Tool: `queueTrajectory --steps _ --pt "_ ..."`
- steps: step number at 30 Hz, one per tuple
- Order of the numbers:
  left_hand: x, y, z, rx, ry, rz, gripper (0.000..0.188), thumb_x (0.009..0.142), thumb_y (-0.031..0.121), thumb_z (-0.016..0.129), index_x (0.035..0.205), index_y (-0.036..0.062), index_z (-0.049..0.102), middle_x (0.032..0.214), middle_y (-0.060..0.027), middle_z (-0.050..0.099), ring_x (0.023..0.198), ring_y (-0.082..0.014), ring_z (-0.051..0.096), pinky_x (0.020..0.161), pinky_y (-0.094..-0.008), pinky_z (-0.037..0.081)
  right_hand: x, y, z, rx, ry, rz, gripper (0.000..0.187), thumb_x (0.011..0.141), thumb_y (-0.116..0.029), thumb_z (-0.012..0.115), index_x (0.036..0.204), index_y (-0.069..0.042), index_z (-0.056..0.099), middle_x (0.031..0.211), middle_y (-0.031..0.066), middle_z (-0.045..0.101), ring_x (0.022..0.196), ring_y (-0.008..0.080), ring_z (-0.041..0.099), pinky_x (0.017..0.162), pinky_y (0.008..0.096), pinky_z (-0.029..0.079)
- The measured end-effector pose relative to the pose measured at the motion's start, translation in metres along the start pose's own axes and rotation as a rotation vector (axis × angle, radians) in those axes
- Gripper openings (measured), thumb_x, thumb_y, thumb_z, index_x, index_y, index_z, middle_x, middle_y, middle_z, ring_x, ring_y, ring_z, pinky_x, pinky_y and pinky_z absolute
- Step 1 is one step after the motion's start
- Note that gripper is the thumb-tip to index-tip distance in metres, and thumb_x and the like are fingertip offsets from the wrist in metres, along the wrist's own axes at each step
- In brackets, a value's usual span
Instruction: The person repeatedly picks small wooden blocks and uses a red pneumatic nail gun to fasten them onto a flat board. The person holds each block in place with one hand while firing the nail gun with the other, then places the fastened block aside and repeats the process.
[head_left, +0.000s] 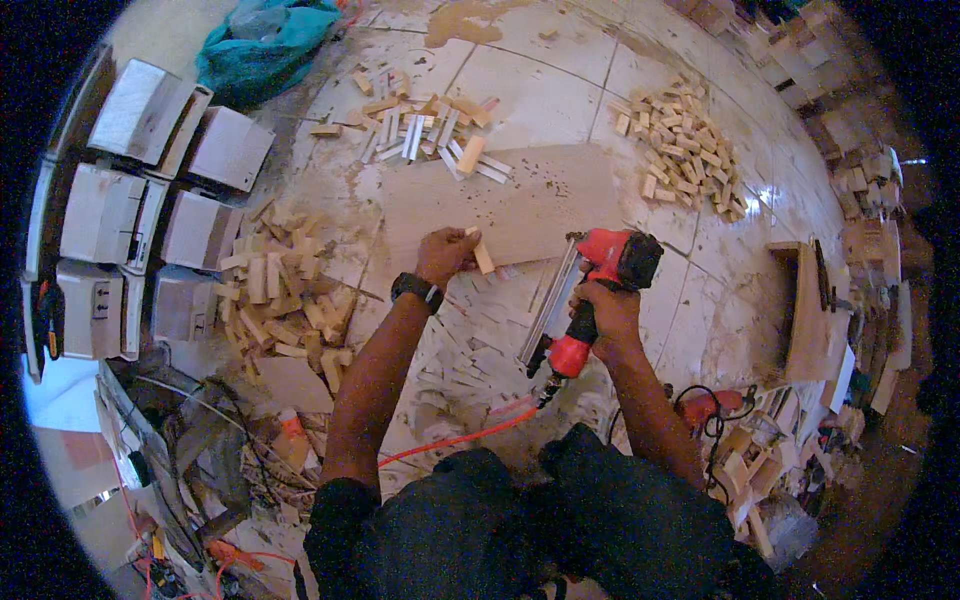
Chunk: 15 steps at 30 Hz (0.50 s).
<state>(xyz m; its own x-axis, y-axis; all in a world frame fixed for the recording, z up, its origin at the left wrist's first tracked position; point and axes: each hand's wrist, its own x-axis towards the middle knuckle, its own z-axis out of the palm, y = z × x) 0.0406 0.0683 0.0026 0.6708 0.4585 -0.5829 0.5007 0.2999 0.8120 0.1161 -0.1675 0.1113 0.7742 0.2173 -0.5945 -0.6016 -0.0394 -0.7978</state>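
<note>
The small wooden block [482,256] is at the near edge of a flat brown board [575,195], its long axis running far to near with the near end tipped slightly right. The left hand [447,258] pinches it at its far left side between thumb and fingers; whether the block touches the board or is held just above it, I can't quite tell from this height. To the block's right, with a stretch of board between, is the red nail gun [610,250], its handle wrapped by the right hand [607,310]. The left hand is the nearer to the block; the gun's slim magazine slants from far right to near left. An orange hose [460,438] trails off to the near left. Beyond, loose blocks [690,150] lie heaped at far right on the tiled floor [545,85], with another pile [285,290] at left.
</note>
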Motion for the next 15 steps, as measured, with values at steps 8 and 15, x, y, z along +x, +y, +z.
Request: queueTrajectory --steps 8,15 --pt "0.031 -0.015 0.022 0.759 0.327 0.473 0.038 0.075 0.037 0.069 0.09 0.0032 0.064 0.078 -0.0131 0.066 0.071 -0.031 0.064 0.066 -0.0399 0.052 0.012 0.001 -0.012 -0.089 0.02 -0.054 0.031 0.069 0.001 0.062 0.099 -0.003 0.058 0.067 0.0061 0.057 0.052 0.0162 0.056 0.048 0.0305 0.05" --pt "-0.014 -0.026 0.018 0.876 0.197 0.472 0.031 0.082 0.021 0.06 0.108 0.0041 0.057 0.1 -0.0159 0.062 0.083 -0.0305 0.062 0.067 -0.0394 0.051 0.013 0.003 -0.013 0.024 -0.001 -0.074 0.029 0.069 0.003 0.06 0.098 -0.003 0.058 0.067 0.0056 0.056 0.051 0.0159 0.056 0.047 0.0305 0.049"
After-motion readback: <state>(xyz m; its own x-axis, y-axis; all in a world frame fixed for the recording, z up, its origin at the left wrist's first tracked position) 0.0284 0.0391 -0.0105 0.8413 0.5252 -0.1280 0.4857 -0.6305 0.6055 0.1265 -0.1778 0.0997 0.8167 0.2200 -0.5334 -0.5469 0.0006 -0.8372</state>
